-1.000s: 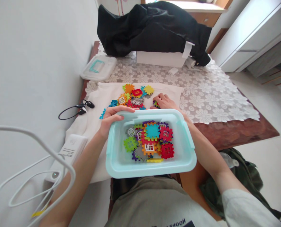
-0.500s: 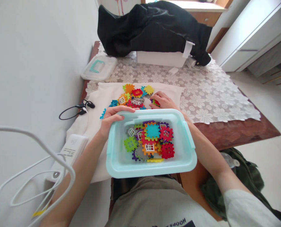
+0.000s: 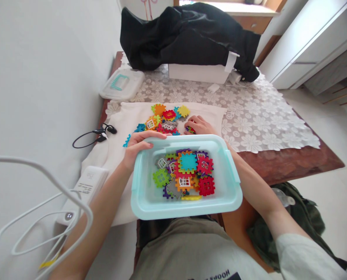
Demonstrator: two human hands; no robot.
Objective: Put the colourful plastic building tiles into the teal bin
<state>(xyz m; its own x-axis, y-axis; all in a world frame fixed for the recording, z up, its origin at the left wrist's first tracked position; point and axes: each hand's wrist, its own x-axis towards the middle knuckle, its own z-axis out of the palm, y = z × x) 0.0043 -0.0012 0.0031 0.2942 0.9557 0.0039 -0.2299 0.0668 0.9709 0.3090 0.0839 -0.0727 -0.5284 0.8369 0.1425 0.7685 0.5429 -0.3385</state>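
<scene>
A pale turquoise plastic box (image 3: pixel 150 208) is tilted toward me, with several colourful interlocking building tiles inside, among them a turquoise tile (image 3: pixel 188 162) and a red tile (image 3: pixel 206 186). My left hand (image 3: pixel 135 146) grips the box's far left corner, fingers along the rim. Beyond the box, my right hand (image 3: pixel 201 125) is curled around a few building tiles (image 3: pixel 190 130) low over the white cloth; the fingers partly hide them. A loose pile of such tiles (image 3: pixel 169 114) lies on the cloth to its left.
The white cloth (image 3: pixel 118 116) covers part of a lace-topped table (image 3: pixel 258 128). A clear lid (image 3: pixel 122 83) with a turquoise handle is at the back left. Black earphones (image 3: pixel 100 132), a white power strip (image 3: pixel 86 186) and cables are on the left. Black fabric (image 3: pixel 191 35) drapes over a white box behind.
My right hand has shifted slightly down, its fingers curling further over the tiles. My left hand and the box stay nearly still.
</scene>
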